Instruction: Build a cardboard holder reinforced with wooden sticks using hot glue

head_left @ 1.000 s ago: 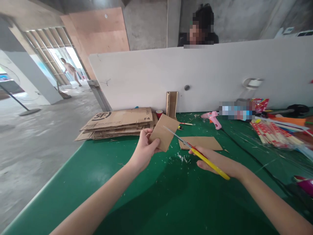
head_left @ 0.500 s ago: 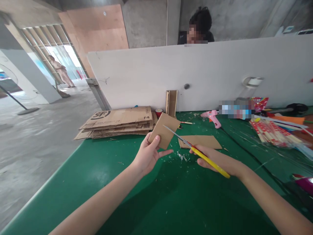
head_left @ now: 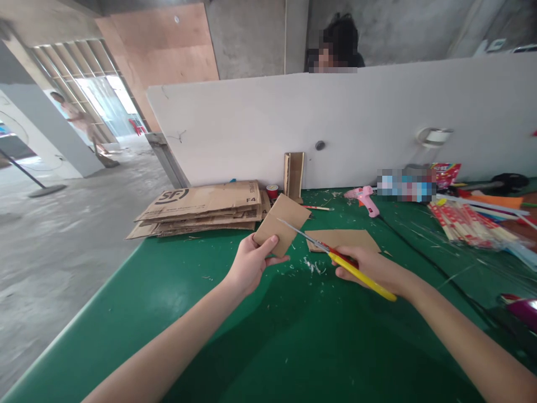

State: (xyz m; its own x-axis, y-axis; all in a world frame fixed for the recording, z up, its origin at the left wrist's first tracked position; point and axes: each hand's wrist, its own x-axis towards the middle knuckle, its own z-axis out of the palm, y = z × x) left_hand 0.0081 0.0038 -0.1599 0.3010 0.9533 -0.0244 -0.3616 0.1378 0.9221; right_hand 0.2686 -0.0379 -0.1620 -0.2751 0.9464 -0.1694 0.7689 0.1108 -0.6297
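My left hand (head_left: 250, 261) pinches a small rectangular cardboard piece (head_left: 288, 215) by its lower left edge, holding it tilted above the table. In my right hand (head_left: 364, 264) are scissors (head_left: 352, 268) with yellow and red handles. Their blades point up and left, across the face of the cardboard piece; whether they touch it I cannot tell. Behind the scissors a second flat cardboard piece (head_left: 339, 239) lies on the green table (head_left: 201, 313), partly hidden by my right hand.
Flattened cardboard boxes (head_left: 201, 204) are stacked at the back left, beside an upright cardboard channel (head_left: 294, 176). A pink glue gun (head_left: 366, 198) with a black cord lies back right, near packaged sticks (head_left: 465, 224). A white partition (head_left: 235, 134) edges the table; people are beyond it.
The scissors have shifted slightly, their tip a little further left and lower over the cardboard piece. My left hand's outstretched finger has drawn in. The distant person has moved left.
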